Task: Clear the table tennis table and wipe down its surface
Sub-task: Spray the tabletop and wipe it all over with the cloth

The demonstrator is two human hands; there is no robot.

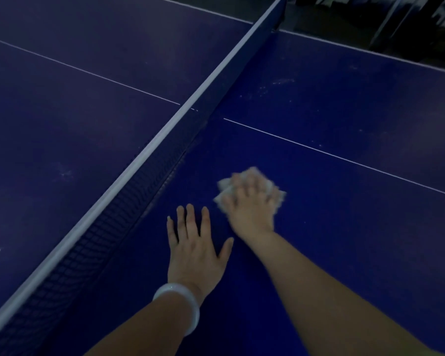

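The blue table tennis table (344,240) fills the view. My right hand (249,204) presses a crumpled white cloth (274,187) onto the surface right of the net, its fingers curled over the wad; the hand and cloth are blurred. My left hand (195,245) lies flat on the table just beside it, fingers spread and straight, a white bangle on its wrist. Pale dusty smudges (280,83) mark the far part of this half.
The dark net (129,199) with its white top band runs diagonally from bottom left to top right, close to my left hand. A white centre line (344,159) crosses the table. Beyond the far edge, dark furniture (409,24) stands.
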